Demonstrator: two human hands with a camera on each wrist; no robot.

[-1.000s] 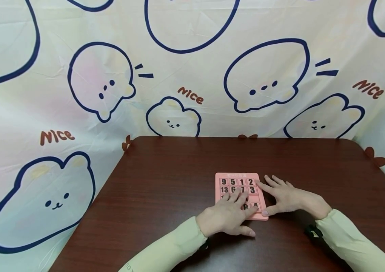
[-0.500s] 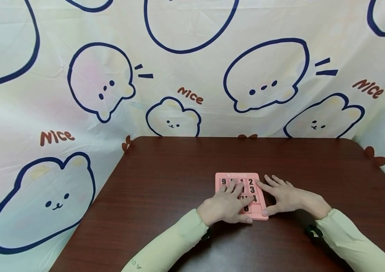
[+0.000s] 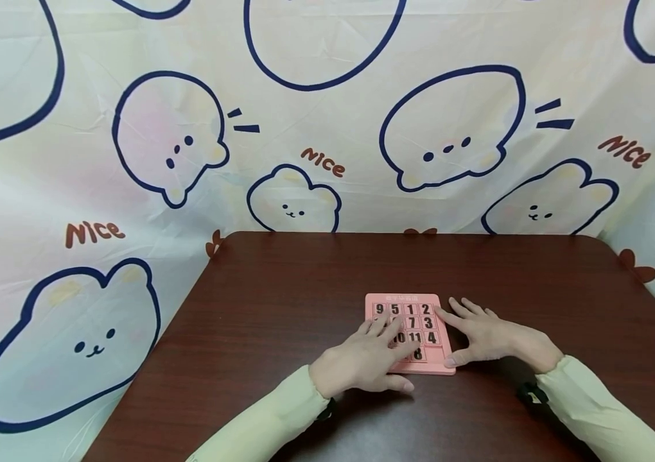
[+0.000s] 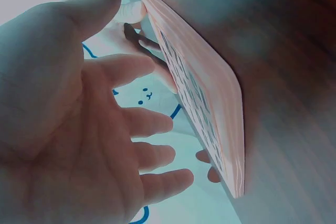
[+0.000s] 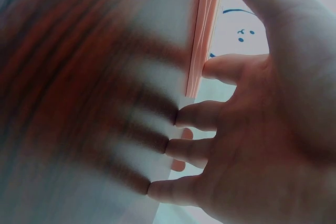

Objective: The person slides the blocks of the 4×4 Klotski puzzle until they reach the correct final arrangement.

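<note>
Number puzzle (image 3: pixel 422 328) lies beneath spread left hand (image 3: pixel 361 360), touching spread right hand (image 3: pixel 485 335).

Dark wood-grained table (image 3: pixel 293 276), softly glossy; behind it and along both its sides I observe, remotely, pale hanging cloth (image 3: pixel 316 119) printed with blue-outlined bears (image 3: pixel 58 346).

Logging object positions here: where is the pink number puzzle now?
In the head view, the pink number puzzle lies on the table right of centre, partly under the left hand, beside the right hand.

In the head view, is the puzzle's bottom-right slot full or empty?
Empty: the slot, below tile 4 and right of tile 8, shows bare pink.
</note>
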